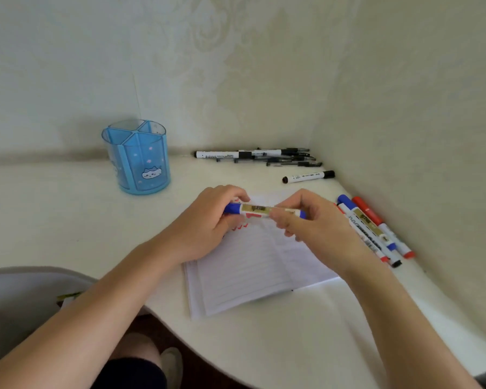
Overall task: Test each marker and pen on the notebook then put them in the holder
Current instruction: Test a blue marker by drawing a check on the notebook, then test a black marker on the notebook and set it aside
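Held level just above the open notebook point(250, 270) on the counter point(68, 209): marker point(260, 211), gripped at both ends, likely for pulling the cap off or snapping it on; cannot tell which. Curled round its left end with the left hand point(205, 223) and its fingers point(227, 193); pinched near the other end by the right hand point(306, 217). Forearms converging over the page. Well apart from the holder point(141, 161), back left.
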